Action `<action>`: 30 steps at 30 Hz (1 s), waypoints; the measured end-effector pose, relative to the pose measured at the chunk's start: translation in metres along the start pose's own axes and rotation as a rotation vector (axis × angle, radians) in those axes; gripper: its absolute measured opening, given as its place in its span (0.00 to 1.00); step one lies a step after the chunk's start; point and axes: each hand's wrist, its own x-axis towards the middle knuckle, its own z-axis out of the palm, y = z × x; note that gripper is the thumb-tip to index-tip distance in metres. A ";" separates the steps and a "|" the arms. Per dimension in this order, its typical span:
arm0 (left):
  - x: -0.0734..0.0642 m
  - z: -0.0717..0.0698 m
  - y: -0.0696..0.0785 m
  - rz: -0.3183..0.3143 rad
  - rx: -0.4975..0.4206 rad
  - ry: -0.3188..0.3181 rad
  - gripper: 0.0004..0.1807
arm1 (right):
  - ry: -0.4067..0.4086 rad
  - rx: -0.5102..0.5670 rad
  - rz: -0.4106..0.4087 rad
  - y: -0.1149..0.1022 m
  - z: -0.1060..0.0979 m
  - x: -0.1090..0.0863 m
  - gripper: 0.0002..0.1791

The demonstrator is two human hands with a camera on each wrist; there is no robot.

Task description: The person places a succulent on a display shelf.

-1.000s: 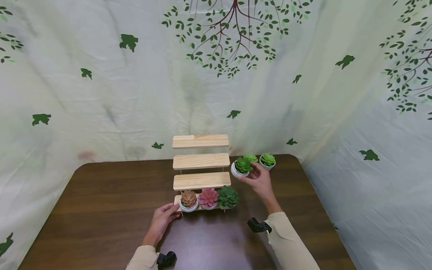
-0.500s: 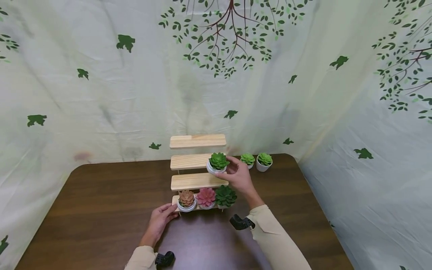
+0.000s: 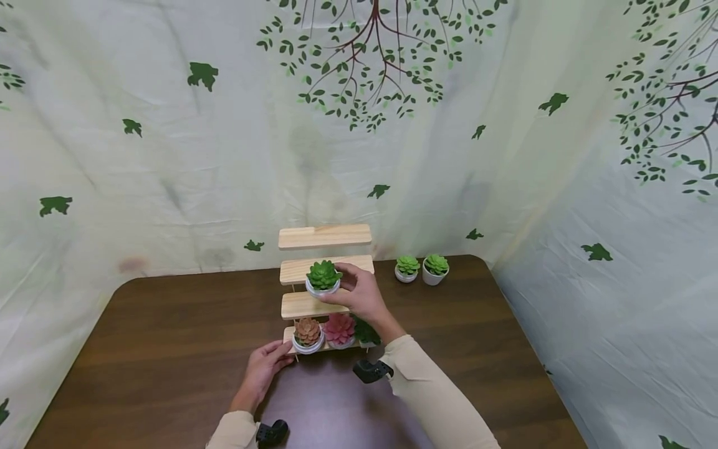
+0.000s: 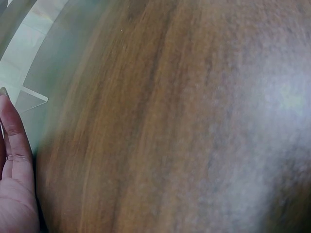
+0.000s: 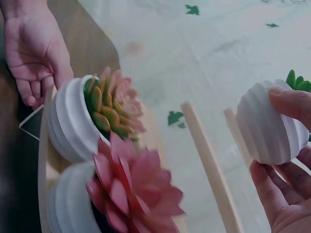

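Observation:
My right hand (image 3: 363, 294) holds a green succulent in a white ribbed pot (image 3: 323, 278) between thumb and fingers. The pot (image 5: 267, 124) is upright in the head view, in front of the middle boards of a tiered wooden plant stand (image 3: 325, 236); whether it touches a board cannot be told. My left hand (image 3: 262, 369) grips the left end of the stand's lowest board, thumb near the orange-brown succulent (image 3: 307, 332). Beside that one sit a pink succulent (image 3: 339, 329) and a dark green succulent (image 3: 364, 330), the latter partly hidden by my right arm.
Two light green succulents (image 3: 407, 267) (image 3: 435, 267) in white pots stand at the table's back right. The brown wooden table (image 3: 185, 349) reaches back to a leaf-printed cloth (image 3: 235, 156). Clear supports (image 4: 35, 99) of the stand show in the left wrist view.
My right hand has carried the green succulent leftward from beside the two light green ones to the front of the stand. My left hand has stayed at the lowest board's end.

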 end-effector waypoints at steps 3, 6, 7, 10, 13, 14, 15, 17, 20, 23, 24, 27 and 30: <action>0.000 -0.001 -0.001 0.005 -0.001 -0.002 0.02 | -0.006 -0.009 0.020 0.000 0.009 0.002 0.35; 0.000 -0.003 -0.004 0.047 0.002 -0.035 0.04 | -0.012 -0.017 0.033 0.001 0.017 0.004 0.35; -0.001 -0.004 -0.004 0.067 0.000 -0.052 0.05 | -0.014 -0.019 0.040 0.002 0.019 0.005 0.35; -0.003 -0.006 -0.007 0.136 -0.038 -0.128 0.06 | -0.012 -0.044 0.060 0.004 0.026 0.006 0.35; -0.003 -0.006 -0.007 0.144 -0.043 -0.138 0.07 | -0.003 -0.056 0.090 0.007 0.031 0.006 0.35; -0.003 -0.006 -0.006 0.133 -0.040 -0.126 0.06 | -0.001 -0.052 0.097 0.007 0.033 0.005 0.35; -0.003 -0.005 -0.006 0.117 -0.029 -0.108 0.05 | 0.000 -0.048 0.101 0.008 0.035 0.005 0.35; -0.001 -0.004 -0.003 0.063 0.006 -0.048 0.04 | 0.000 -0.026 0.107 0.010 0.039 0.005 0.35; -0.001 -0.002 0.001 0.016 0.014 -0.008 0.02 | -0.004 -0.030 0.104 0.013 0.045 0.005 0.35; -0.002 -0.001 0.003 0.001 0.002 0.003 0.03 | -0.008 -0.055 0.096 0.014 0.050 0.004 0.35; -0.002 -0.001 0.003 0.002 -0.002 0.001 0.03 | -0.009 -0.072 0.096 0.015 0.052 0.004 0.35; -0.001 -0.001 0.002 0.005 0.003 -0.006 0.04 | -0.008 -0.126 0.101 0.017 0.055 0.004 0.36; 0.000 -0.003 0.000 0.014 0.014 -0.014 0.05 | -0.007 -0.186 0.113 0.020 0.056 0.004 0.36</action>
